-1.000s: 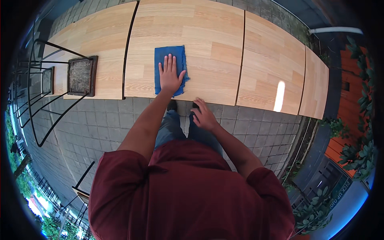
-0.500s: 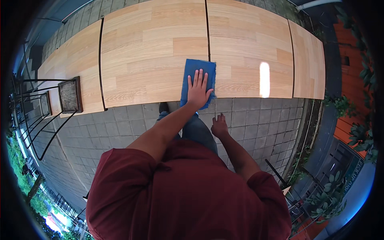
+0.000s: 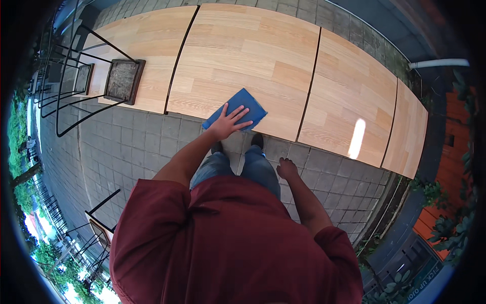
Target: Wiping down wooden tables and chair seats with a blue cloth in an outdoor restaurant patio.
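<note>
My right hand (image 3: 287, 168) hangs free below the near edge of the table (image 3: 243, 55), above the paving (image 3: 126, 142). Its fingers curl loosely inward. It holds nothing and touches nothing.

My left hand (image 3: 226, 123) lies palm down on the cloth (image 3: 238, 107). The fingers (image 3: 242, 110) are spread wide and flat. They press on the cloth rather than grip it; nothing is pinched between them.

The cloth is blue and lies flat at the near edge of the table, on the middle panel, near that panel's right seam. One corner sits at the edge itself, under the heel of my hand.

Handling, as a judgement: the cloth is thin, soft and light. It will fold or bunch if pushed from one side only. It should slide easily on the smooth wood. Hold it with a flat palm over its centre and fingers fanned out. To lift it, pinch a free far corner.

Farther left, a dark square tray (image 3: 123, 80) rests on the left panel beside black wire frames (image 3: 71, 76).
</note>
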Available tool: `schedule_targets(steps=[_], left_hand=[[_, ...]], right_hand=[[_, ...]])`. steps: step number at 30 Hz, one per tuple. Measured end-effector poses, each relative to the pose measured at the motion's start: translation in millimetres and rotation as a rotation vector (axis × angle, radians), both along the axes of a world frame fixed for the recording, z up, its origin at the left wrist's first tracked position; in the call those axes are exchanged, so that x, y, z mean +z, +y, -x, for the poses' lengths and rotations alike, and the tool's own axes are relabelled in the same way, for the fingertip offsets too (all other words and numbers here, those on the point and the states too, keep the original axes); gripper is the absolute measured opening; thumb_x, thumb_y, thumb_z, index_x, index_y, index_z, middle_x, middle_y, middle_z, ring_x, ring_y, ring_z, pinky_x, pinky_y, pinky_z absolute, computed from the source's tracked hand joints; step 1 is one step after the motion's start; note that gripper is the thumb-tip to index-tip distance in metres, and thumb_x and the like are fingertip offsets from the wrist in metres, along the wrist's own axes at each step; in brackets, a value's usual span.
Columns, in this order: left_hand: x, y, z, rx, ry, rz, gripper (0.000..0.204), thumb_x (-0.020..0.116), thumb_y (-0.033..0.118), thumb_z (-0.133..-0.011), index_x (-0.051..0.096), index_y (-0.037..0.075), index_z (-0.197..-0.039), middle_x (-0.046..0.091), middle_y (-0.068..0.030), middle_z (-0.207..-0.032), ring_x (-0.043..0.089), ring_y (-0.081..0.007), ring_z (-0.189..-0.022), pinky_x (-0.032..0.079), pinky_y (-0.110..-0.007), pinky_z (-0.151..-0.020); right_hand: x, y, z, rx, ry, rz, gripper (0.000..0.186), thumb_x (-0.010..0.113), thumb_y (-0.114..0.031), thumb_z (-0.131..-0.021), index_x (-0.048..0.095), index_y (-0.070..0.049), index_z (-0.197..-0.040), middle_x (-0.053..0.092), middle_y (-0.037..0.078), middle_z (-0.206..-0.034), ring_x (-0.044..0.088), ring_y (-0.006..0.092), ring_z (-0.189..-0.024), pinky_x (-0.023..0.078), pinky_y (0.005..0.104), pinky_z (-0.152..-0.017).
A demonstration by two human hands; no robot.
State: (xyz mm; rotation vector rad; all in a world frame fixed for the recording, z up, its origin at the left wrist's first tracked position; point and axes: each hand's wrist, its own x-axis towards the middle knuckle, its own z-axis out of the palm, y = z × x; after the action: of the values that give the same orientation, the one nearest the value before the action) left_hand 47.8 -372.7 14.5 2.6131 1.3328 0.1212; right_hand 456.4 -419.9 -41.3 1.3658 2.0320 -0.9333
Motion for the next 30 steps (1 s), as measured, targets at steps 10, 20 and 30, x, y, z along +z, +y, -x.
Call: schedule_targets(steps=[10, 20, 30], left_hand=[[12.8, -103.2, 202.0, 0.705, -0.024, 0.190, 0.101, 0.059, -0.012, -0.090, 0.036, 0.047, -0.168, 0.007, -0.0049, -0.185, 0.008, -0.0297, -0.171, 0.020, -0.081, -0.122], [129.5, -179.1, 200.1, 0.847, -0.778, 0.078, 0.065, 0.055, -0.009, -0.094, 0.056, 0.015, -0.154, 0.057, -0.0248, -0.155, 0.053, -0.0449, -0.145, 0.048, -0.050, -0.118], [174.5, -248.8, 244.2, 1.077, -0.826, -0.462, 0.064, 0.080, 0.023, -0.091, 0.051, 0.004, -0.145, 0.038, -0.0272, -0.166, 0.032, -0.0479, -0.157, 0.028, -0.055, -0.128]], right_hand=[[-4.2, -18.7, 128.6, 0.112, 0.163, 0.160, 0.046, 0.071, -0.036, -0.095, 0.069, -0.007, -0.130, 0.075, 0.021, -0.123, 0.075, 0.0356, -0.111, 0.059, 0.0476, -0.099], [132.8, -0.3, 417.0, -0.547, 0.824, 0.689, 0.050, 0.059, -0.040, -0.113, 0.060, -0.002, -0.144, 0.071, 0.012, -0.133, 0.070, 0.0242, -0.120, 0.056, 0.0388, -0.101], [187.9, -27.3, 545.4, -0.418, 1.089, 0.511, 0.045, 0.068, -0.029, -0.110, 0.063, -0.001, -0.145, 0.072, 0.008, -0.135, 0.067, 0.0190, -0.121, 0.054, 0.0367, -0.104]])
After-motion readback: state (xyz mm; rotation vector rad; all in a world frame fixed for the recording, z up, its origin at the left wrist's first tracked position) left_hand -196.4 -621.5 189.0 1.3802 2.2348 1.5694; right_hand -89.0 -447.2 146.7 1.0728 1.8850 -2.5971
